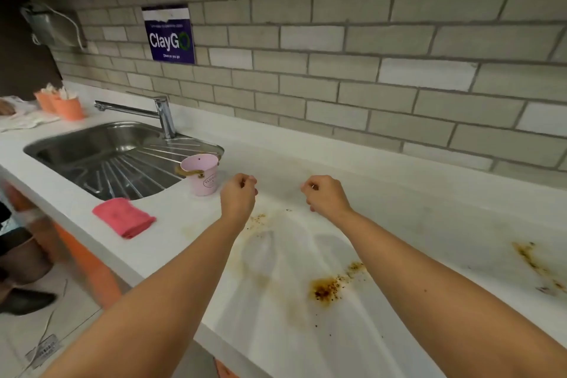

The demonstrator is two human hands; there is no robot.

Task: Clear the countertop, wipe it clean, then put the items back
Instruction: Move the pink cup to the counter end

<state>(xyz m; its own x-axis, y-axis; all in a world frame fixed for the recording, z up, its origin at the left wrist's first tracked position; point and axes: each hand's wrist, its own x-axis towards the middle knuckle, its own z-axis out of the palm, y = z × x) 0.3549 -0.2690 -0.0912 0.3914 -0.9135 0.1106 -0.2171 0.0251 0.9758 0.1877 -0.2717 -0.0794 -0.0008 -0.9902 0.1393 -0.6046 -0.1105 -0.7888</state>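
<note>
The left hand [238, 193] and right hand [326, 195] are held above the white bench [429, 224], fingers curled in, with nothing seen in them. A small pink bucket [204, 178] is set at the sink [92, 147] edge, near a folded pink cloth [124, 217]. Brown stains [329, 285] are spread on the bench.

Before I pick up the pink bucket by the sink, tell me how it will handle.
The pink bucket looks like thin painted metal and seems empty: probably light and stiff. It narrows toward its base, so a sideways push might tip it toward the sink. Its handle lies folded at the rim and may swing.
</note>
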